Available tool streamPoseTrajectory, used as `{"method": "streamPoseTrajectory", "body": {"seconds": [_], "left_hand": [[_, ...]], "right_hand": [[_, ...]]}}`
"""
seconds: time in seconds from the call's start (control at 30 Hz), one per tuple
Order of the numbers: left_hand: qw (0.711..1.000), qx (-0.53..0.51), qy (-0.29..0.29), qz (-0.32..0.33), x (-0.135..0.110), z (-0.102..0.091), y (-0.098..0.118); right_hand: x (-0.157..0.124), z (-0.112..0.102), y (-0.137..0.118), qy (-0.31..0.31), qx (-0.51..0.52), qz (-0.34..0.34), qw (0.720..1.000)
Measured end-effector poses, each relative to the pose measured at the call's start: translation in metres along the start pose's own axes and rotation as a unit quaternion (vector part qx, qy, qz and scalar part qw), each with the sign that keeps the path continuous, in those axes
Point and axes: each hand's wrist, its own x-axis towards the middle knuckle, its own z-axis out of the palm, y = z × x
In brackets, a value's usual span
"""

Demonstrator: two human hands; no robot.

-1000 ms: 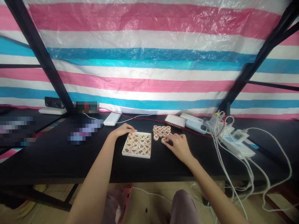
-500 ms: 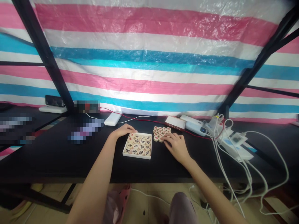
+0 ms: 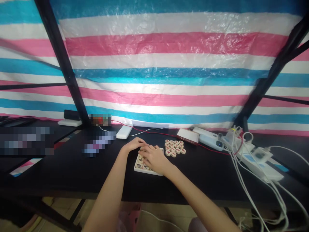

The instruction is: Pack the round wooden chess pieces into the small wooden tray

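A shallow white box (image 3: 148,172) of round Chinese chess pieces with black characters (image 3: 139,166) lies on the black table. My left hand (image 3: 135,144) grips the box's back left corner, its fingers bent over the rim. Reaching across the box, my right hand (image 3: 154,158) has its fingers bunched low near that same corner, close to the left fingertips. A chess piece appears to be pinched there, though the fingers mostly cover it. To the right of the box sits a loose cluster of red-lettered Chinese chess pieces (image 3: 173,154), lying flat on the table.
Behind the pieces are a white-topped box (image 3: 188,136) and a pale power bank (image 3: 210,141). A white power strip (image 3: 262,166) with tangled cables covers the right side. A white device (image 3: 124,130) lies at the back left. A striped sheet (image 3: 164,103) hangs behind the table.
My right hand has moved left from the red-lettered pieces to over the box. My left hand stays at the box's corner. The camera view has tilted up and shifted left.
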Motion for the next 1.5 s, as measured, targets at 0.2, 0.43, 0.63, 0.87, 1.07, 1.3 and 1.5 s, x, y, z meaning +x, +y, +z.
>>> {"method": "streamPoseTrajectory", "body": {"seconds": [0.2,0.43,0.63,0.87,1.07,1.3,1.5], "left_hand": [[1.0,-0.012,0.006,0.003,0.001,0.002,-0.001],[1.0,-0.021,0.011,-0.002,0.0,0.003,-0.003],[0.999,-0.027,0.014,-0.015,-0.002,0.002,-0.004],[1.0,-0.015,0.004,-0.024,-0.004,0.0,0.005],[1.0,-0.012,0.0,-0.028,-0.003,0.001,0.007],[0.999,-0.011,-0.003,-0.037,-0.005,0.001,0.012],[0.999,-0.014,0.003,-0.039,-0.004,0.001,0.012]], "right_hand": [[-0.012,0.003,0.008,0.021,0.057,0.044,0.997],[-0.027,0.001,0.011,0.045,0.158,0.102,0.981],[-0.067,-0.008,0.035,0.119,0.193,0.192,0.955],[-0.132,-0.013,0.077,0.13,0.175,0.266,0.939],[-0.141,-0.002,0.086,0.138,0.189,0.238,0.943],[-0.132,-0.001,0.087,0.135,0.109,0.203,0.964],[-0.128,-0.007,0.082,0.094,-0.049,0.201,0.974]]}}
